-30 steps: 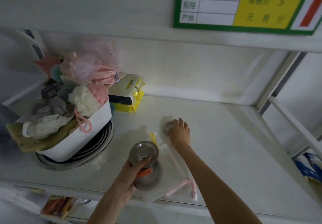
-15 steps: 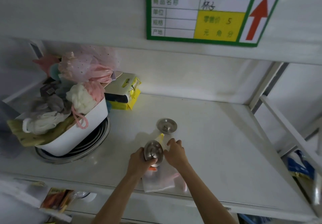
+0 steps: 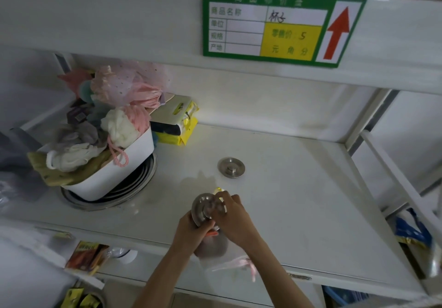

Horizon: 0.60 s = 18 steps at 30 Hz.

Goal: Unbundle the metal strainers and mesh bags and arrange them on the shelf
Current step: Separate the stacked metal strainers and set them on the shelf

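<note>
Your right fingers (image 3: 218, 203) pinch the top of the strainer (image 3: 207, 209); your left hand (image 3: 191, 232) grips it from below, over the shelf's (image 3: 299, 200) front edge. Another disc (image 3: 231, 167) lies behind it.

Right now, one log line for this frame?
left hand: grips strainer stack | right hand: fingers on top strainer | loose strainer: flat on shelf, apart | bag: under hands

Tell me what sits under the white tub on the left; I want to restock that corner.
The white tub rests on a stack of round metal trays; only their rims show. The tub covers their centres, so the count is unclear.
</note>
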Tool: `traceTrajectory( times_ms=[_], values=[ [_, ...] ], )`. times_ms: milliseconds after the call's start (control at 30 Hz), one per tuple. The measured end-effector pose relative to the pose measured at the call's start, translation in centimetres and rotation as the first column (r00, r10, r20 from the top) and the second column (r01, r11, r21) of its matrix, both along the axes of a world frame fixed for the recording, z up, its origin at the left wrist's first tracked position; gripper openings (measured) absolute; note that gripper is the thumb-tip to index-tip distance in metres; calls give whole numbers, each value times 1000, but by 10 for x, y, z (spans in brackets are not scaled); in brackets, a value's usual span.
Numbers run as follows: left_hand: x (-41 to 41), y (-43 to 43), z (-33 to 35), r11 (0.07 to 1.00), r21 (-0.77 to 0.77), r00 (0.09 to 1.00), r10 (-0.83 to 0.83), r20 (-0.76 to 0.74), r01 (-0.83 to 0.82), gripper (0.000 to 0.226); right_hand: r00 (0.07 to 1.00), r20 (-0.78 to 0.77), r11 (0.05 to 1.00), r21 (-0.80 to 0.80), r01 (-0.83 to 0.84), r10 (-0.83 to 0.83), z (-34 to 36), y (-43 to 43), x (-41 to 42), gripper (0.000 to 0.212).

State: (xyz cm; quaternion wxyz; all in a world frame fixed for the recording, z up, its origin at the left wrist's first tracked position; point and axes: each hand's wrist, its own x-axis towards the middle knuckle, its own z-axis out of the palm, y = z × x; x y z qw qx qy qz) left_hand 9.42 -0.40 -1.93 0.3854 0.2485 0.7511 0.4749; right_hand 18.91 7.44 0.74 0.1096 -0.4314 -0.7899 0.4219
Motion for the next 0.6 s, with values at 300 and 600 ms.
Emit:
traceTrajectory(
  times_ms=[300, 600],
  values=[
    [-3, -5, -4, 999, -6, 998, 42, -48, -43, 18, 996, 83, 995, 99, 23, -32, -7, -16, -13, 34],
    [-4, -8, -2, 996, -68, 992, 57, 110, -50, 34, 984, 88, 982, 119, 144, -155, -21, 12, -12, 30]
  ],
)
